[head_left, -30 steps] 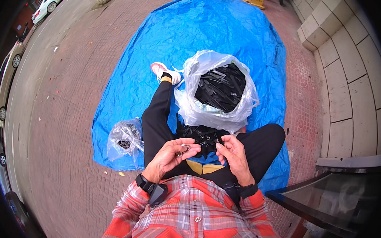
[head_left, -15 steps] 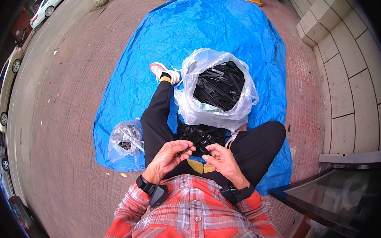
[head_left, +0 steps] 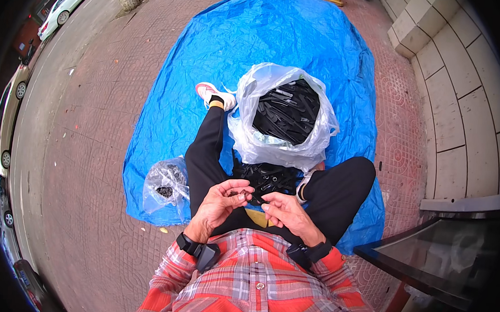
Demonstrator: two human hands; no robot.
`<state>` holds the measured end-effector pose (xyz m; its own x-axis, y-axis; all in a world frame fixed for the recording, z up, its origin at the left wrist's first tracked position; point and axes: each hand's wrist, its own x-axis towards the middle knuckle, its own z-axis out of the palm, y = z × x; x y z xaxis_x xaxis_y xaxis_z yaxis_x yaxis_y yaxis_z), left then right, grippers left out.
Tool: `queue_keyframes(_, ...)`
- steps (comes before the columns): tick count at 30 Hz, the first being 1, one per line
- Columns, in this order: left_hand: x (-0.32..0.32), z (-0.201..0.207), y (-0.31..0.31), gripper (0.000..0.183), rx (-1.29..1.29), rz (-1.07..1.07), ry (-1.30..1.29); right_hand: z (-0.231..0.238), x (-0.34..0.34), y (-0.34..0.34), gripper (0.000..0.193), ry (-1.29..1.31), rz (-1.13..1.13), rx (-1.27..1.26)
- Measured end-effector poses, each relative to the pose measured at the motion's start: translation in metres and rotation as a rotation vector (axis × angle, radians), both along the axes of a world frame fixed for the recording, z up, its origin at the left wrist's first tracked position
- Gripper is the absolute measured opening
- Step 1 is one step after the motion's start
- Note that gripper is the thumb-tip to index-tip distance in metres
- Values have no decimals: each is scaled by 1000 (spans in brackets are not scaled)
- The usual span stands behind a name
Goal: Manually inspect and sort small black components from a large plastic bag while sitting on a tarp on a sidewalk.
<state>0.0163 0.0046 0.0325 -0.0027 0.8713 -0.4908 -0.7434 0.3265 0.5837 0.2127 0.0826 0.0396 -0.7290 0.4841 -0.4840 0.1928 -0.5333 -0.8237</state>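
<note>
My left hand [head_left: 218, 206] is closed, with small dark-brown pieces [head_left: 243, 194] between its thumb and fingers; they are too small to name. Just to the right, my right hand [head_left: 291, 214] has its thumb and forefinger pinched together. Whatever may be in that pinch cannot be made out. Beyond both hands, a loose heap of small black parts [head_left: 267, 175] lies between my legs. Against that heap stands a large translucent plastic bag [head_left: 248, 139], its mouth wide, full of flat black strips [head_left: 289, 110].
A smaller clear bag [head_left: 156, 199] with dark bits sits beyond my left knee. Everything rests on a blue tarp [head_left: 239, 37] over paving. To the right are a tiled wall [head_left: 449, 121] and a dark-framed glass panel [head_left: 425, 255]. Cars are parked at far left.
My right hand has shifted slightly left and away from me, bringing its fingertips closer to my left hand. The left fingers have turned a little. Bags and heap stay put.
</note>
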Motion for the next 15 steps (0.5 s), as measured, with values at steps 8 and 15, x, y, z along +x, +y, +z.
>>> queue_keyframes(8,-1,-8,-4,27,1,-56,-34,8,-4,1,28,1,81,15)
queue_keyframes(15,-2,-6,-6,26,-30,-58,-88,4,-2,1,27,11,81,18)
